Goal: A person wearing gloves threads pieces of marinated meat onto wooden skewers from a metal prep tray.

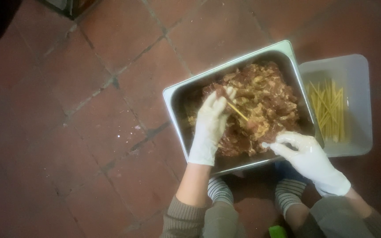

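Note:
A steel pan [173,94] sits on the tiled floor, filled with marinated meat pieces [265,105]. My left hand [210,125], in a white glove, reaches into the pan and pinches a thin wooden skewer [238,111] together with a piece of meat at its fingertips. My right hand [307,158], also gloved, rests at the pan's near right edge with fingers touching the meat; whether it grips a piece is hard to tell.
A white plastic tub [358,79] with several wooden skewers [329,112] stands right of the pan. Red floor tiles [89,132] surround everything. My striped socks [219,189] and knees are below the pan. A small green object [278,231] lies at the bottom edge.

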